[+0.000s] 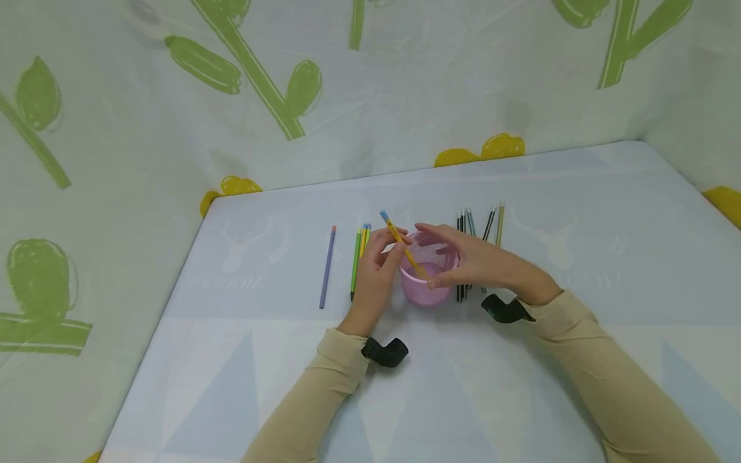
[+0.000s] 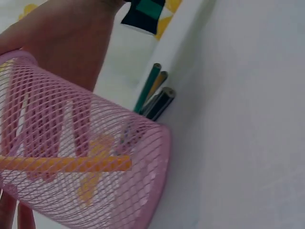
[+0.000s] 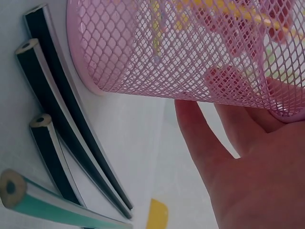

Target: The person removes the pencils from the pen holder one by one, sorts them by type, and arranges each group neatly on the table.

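Note:
A pink mesh pen cup point(image 1: 428, 292) stands upright on the table between the hands. My left hand point(image 1: 370, 270) pinches a yellow pencil point(image 1: 411, 257) with a blue end at the cup's left rim. The pencil slants down, its lower part inside the cup; through the mesh the yellow shaft point(image 2: 86, 164) shows in the left wrist view. My right hand point(image 1: 480, 260) holds the cup from the right, thumb at the near side and fingers round the far side. In the right wrist view this hand point(image 3: 257, 167) lies against the mesh wall point(image 3: 190, 71).
Right of the cup lie several dark pencils point(image 1: 461, 292), a teal one point(image 3: 52, 207) and a gold one point(image 1: 500, 222). Green and yellow pencils point(image 1: 356, 257) lie partly behind the left hand. A purple pencil point(image 1: 327, 267) lies farther left. Patterned fabric point(image 1: 370, 116) hangs behind the table.

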A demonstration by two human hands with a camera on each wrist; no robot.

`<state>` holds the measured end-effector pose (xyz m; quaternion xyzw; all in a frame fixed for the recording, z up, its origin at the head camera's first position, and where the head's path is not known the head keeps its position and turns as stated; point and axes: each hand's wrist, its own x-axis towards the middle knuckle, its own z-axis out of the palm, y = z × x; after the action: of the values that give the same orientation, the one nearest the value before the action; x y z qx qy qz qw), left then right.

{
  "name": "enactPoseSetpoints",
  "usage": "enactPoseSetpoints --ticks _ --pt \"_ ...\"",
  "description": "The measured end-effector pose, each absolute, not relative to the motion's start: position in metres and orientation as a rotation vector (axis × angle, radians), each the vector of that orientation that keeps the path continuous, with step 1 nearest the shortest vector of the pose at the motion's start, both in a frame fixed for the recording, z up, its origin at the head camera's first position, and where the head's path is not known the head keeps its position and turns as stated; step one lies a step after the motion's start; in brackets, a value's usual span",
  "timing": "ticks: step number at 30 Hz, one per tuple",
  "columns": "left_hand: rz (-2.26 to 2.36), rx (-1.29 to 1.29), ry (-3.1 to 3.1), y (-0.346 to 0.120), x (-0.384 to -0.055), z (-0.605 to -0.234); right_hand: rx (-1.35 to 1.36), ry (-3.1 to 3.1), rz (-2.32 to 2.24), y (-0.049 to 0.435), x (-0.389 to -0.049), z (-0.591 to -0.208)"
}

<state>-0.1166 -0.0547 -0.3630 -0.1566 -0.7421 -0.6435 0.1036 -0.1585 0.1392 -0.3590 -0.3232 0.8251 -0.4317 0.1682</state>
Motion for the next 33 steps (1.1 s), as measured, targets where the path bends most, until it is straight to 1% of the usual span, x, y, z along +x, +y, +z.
enactPoseSetpoints --ticks 7,11,16,19,24,27,31,33 --pt "-2.079 -0.394 -2.007 -0.080 -0.128 -0.351 -0.856 2.350 -1.220 0.137 -0.158 -0.359" --pt "-2.184 -0.344 -1.867 -0.101 -0.138 -0.351 -0.856 2.360 -1.204 0.137 -0.158 -0.359" --pt "-2.355 -0.206 -1.644 -0.128 -0.149 -0.349 -0.873 2.356 -1.207 0.139 -0.157 -0.358" --pt "-2.330 -0.082 -1.717 -0.140 -0.151 -0.348 -0.879 2.353 -1.212 0.140 -0.157 -0.358" --pt "-2.069 0.156 -2.197 -0.150 -0.159 -0.358 -0.883 2.349 -1.232 0.141 -0.157 -0.357" --pt "-1.770 0.253 -2.552 -0.152 -0.163 -0.366 -0.885 2.341 -1.239 0.141 -0.156 -0.358" --pt "-1.333 0.247 -2.893 -0.153 -0.165 -0.375 -0.892 2.349 -1.227 0.140 -0.157 -0.358" --pt "-1.195 0.226 -2.980 -0.153 -0.164 -0.379 -0.897 2.361 -1.219 0.139 -0.158 -0.358"
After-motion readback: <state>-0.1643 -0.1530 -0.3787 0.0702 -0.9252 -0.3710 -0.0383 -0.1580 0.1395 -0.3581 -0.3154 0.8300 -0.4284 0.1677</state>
